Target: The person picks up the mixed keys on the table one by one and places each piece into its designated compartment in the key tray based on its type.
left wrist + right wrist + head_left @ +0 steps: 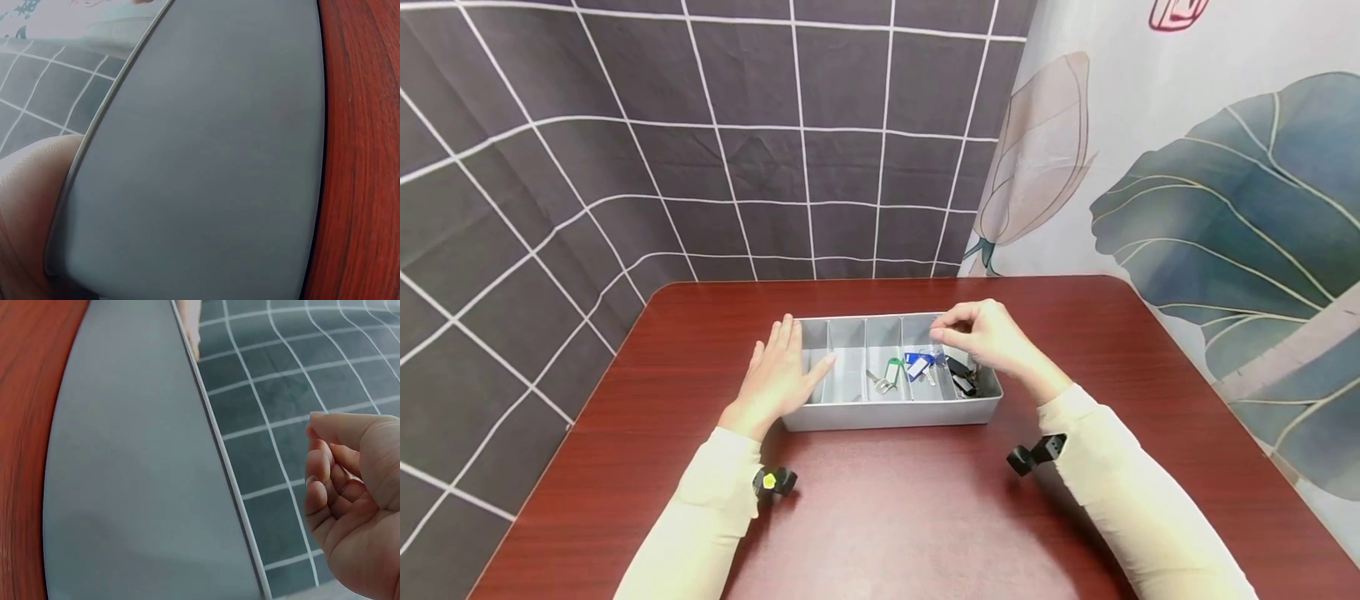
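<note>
A grey tray (pixel 887 414) with dividers stands on the table, seen from above in the head view. My left hand (pixel 778 367) lies across its left end with fingers straight, the thumb over the left compartment. My right hand (pixel 988 337) is above the tray's right part, fingers curled and thumb against the index finger. In the right wrist view, nothing shows between the fingertips of this right hand (pixel 356 494). Below it lie keys with blue tags (pixel 917 367) and black keys (pixel 962 381). A key with a green tag (pixel 891 371) lies in the compartment to their left.
The red-brown wooden table (pixel 880 500) carries the tray near its far side. Behind hangs a dark curtain (pixel 842 167) with white grid lines, and a flowered cloth (pixel 1150 108) hangs at the right. Black wrist cameras (pixel 1033 454) sit under both sleeves.
</note>
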The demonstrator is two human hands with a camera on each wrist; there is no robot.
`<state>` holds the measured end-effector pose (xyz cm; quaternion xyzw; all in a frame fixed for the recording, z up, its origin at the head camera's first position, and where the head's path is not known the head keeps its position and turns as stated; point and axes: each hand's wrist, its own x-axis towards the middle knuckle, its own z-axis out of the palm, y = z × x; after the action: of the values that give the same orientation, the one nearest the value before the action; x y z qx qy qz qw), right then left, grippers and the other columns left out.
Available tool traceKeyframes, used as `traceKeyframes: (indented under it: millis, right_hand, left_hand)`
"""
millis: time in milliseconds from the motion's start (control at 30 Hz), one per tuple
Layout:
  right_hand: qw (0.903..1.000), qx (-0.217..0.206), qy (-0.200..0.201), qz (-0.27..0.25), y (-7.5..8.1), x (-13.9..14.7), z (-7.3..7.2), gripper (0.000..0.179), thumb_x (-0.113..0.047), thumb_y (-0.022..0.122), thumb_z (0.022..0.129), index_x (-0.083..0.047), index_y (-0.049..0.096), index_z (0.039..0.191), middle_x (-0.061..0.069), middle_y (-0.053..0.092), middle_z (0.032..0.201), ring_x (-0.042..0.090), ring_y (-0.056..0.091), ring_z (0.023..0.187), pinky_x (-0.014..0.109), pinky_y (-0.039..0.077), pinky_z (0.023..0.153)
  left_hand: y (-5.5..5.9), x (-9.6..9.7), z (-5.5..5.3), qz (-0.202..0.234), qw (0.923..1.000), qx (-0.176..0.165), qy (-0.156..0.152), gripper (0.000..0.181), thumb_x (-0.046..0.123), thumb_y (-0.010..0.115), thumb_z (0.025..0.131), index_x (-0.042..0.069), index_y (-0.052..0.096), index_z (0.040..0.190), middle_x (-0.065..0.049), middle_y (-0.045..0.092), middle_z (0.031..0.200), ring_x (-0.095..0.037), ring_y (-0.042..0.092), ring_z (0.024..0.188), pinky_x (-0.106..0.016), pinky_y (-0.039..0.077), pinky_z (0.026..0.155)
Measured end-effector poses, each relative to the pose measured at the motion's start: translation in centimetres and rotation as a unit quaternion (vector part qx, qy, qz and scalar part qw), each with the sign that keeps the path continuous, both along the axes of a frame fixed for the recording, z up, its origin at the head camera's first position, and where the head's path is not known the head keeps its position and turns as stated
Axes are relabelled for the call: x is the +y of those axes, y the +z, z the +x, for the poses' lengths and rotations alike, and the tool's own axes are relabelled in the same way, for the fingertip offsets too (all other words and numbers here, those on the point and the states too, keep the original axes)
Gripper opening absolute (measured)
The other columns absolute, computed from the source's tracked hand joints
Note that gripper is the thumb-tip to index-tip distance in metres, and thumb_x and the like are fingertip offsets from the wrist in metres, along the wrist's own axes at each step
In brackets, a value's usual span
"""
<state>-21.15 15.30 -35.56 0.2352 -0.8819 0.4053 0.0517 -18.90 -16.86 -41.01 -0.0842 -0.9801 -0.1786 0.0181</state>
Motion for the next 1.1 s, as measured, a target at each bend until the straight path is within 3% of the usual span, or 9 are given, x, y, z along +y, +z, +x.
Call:
traceKeyframes:
  millis: [167,367,500,667,800,933,1100]
  right_hand:
    - [0.9993,-0.01,-0.029,-0.02,-0.3,2.2,-0.2,0.01,-0.02,0.077,0.082,-0.013,0.077,0.089,-0.002,0.068,0.075,0.01,0.054,0.061,0.021,0.043,0.051]
    - [0.9949,-0.058,-0.055,-0.062,-0.6,4.3,-0.1,0.017,-0.019,0.076,0.084,-0.006,0.075,0.095,0.006,0.059,0.064,0.013,0.048,0.047,0.023,0.037,0.038]
    - [0.9932,-0.058,-0.069,-0.074,-0.3,5.2,0.6,0.018,-0.012,0.074,0.085,-0.001,0.074,0.099,0.006,0.062,0.067,0.018,0.053,0.055,0.025,0.042,0.042]
    - [0.989,-0.06,-0.096,-0.094,0.1,6.2,1.5,0.021,-0.008,0.071,0.087,0.007,0.071,0.102,0.016,0.067,0.08,0.019,0.055,0.064,0.025,0.045,0.051]
    - [0.9857,-0.061,-0.12,-0.101,-1.8,8.1,0.9,0.026,-0.014,0.072,0.087,0.005,0.071,0.105,0.007,0.071,0.086,0.017,0.058,0.071,0.021,0.047,0.056]
    - [0.9824,-0.068,-0.139,-0.104,-4.0,9.9,-0.2,0.034,-0.022,0.073,0.087,0.002,0.07,0.11,-0.002,0.071,0.092,0.015,0.059,0.079,0.019,0.048,0.061]
    - [0.979,-0.084,-0.159,-0.096,-5.3,11.1,-1.0,0.042,-0.031,0.072,0.088,0.0,0.068,0.116,0.009,0.069,0.106,0.015,0.057,0.089,0.02,0.05,0.066]
  left_hand:
    - [0.1,0.0,0.0,0.003,1.0,-0.005,0.0,0.099,0.072,0.035,0.089,-0.001,0.013,0.153,-0.016,0.006,0.16,-0.031,0.003,0.147,-0.055,0.009,0.115]
    - [0.1,0.0,0.0,0.003,1.0,-0.007,-0.001,0.097,0.07,0.037,0.091,-0.001,0.012,0.153,-0.015,0.004,0.16,-0.031,0.003,0.147,-0.055,0.008,0.115]
    - [0.1,0.0,0.0,0.001,1.0,-0.008,-0.001,0.099,0.071,0.036,0.09,-0.001,0.012,0.153,-0.016,0.006,0.16,-0.032,0.004,0.147,-0.055,0.009,0.115]
    - [0.0,0.0,0.0,0.001,0.9999,-0.01,-0.001,0.103,0.077,0.03,0.087,-0.001,0.012,0.153,-0.015,0.005,0.16,-0.031,0.003,0.147,-0.055,0.009,0.115]
    - [-0.1,0.1,-0.1,0.01,0.9999,-0.012,-0.003,0.098,0.07,0.038,0.09,-0.001,0.012,0.153,-0.015,0.005,0.16,-0.031,0.002,0.147,-0.056,0.008,0.115]
    - [-0.3,0.1,0.0,0.008,0.9999,-0.013,-0.005,0.102,0.075,0.035,0.088,-0.001,0.011,0.153,-0.016,0.006,0.16,-0.032,0.003,0.147,-0.057,0.008,0.114]
    - [-0.1,0.0,-0.1,0.007,0.9999,-0.009,-0.004,0.106,0.078,0.03,0.086,-0.001,0.009,0.153,-0.017,0.006,0.16,-0.033,0.006,0.146,-0.057,0.009,0.114]
